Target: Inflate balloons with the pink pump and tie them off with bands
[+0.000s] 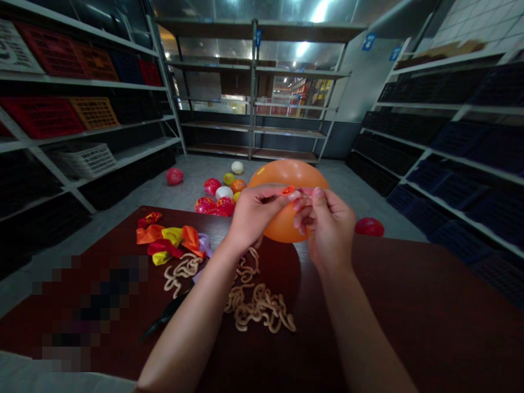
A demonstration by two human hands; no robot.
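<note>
Above the table, a large inflated orange balloon (286, 173) hangs in front of me. My left hand (251, 213) is closed, pinching the balloon's neck, whose rolled orange lip (289, 190) pokes out above the fingers. Close beside it, my right hand (332, 226) is closed too, thumb against fingers, on what looks like a thin piece of tan cord by the neck. Short curly tan cords (262, 308) lie in loose heaps beneath my hands. Left of them is a pile of limp balloons (172, 237) in orange, yellow, red and purple. Dark-handled scissors or a similar tool (164, 316) are partly hidden by my left forearm.
The dark brown table (409, 305) spans the foreground. Inflated balloons (224, 192) in red, white, yellow and orange lie on the floor behind it, with a red one (369, 226) at right. Metal shelves (251, 131) stand at the back; crate-filled racks (41, 117) line both sides.
</note>
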